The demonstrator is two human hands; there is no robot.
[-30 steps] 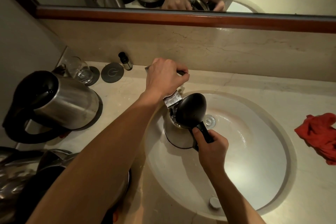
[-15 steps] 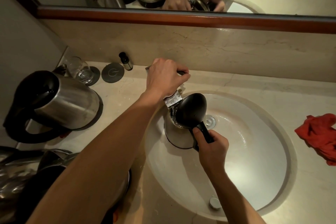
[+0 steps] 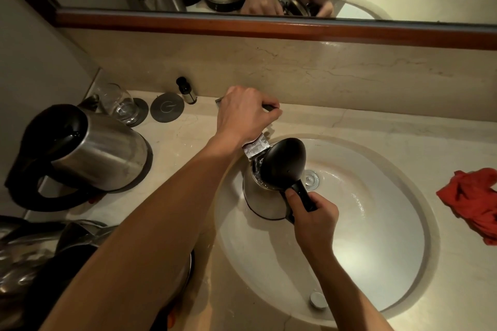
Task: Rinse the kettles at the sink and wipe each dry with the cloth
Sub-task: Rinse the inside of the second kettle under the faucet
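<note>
Rinsing is under way at frame centre: the right hand point(image 3: 314, 219) grips the handle of the kettle point(image 3: 262, 197) in the sink point(image 3: 376, 263), while the left hand point(image 3: 243, 114) grips the tap lever point(image 3: 270, 108). Next comes shutting off the water, emptying the kettle, and fetching the red cloth point(image 3: 473, 200) at right.

A pale marble tabletop point(image 3: 349, 121) carries an oval sink point(image 3: 390, 277) sunk into it. On its left stand a steel kettle point(image 3: 102, 153), a glass point(image 3: 118, 102) on a dark coaster, a second round coaster point(image 3: 167, 107) and a small bottle point(image 3: 186, 90). A red cloth point(image 3: 473, 201) lies crumpled at the right.
</note>
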